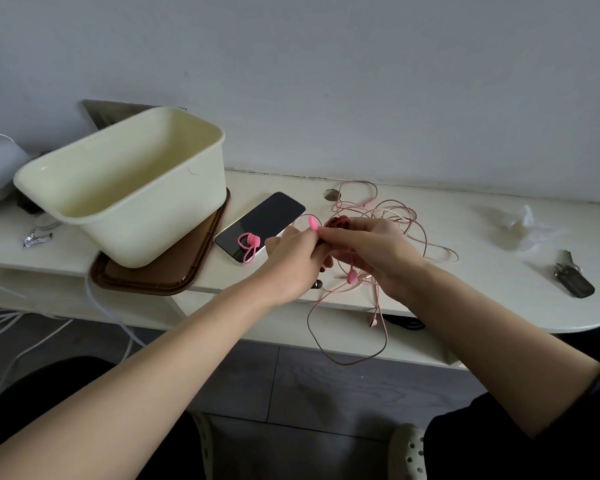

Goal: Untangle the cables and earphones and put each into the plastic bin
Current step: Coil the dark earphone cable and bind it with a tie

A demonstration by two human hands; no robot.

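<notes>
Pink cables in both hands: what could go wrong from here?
1. The left hand and right hand both pinch the cables at one knot; a hard pull may tighten it.
2. A loop and an earbud hang below the edge of the desk; they may snag or drag the tangle off.
3. The phone lies right beside the hands; a swept cable could shift it.

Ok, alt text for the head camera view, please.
The left hand and right hand pinch a tangle of pink earphone cables at a white table's edge. An empty cream plastic bin stands on a brown tray, beside a phone.
</notes>
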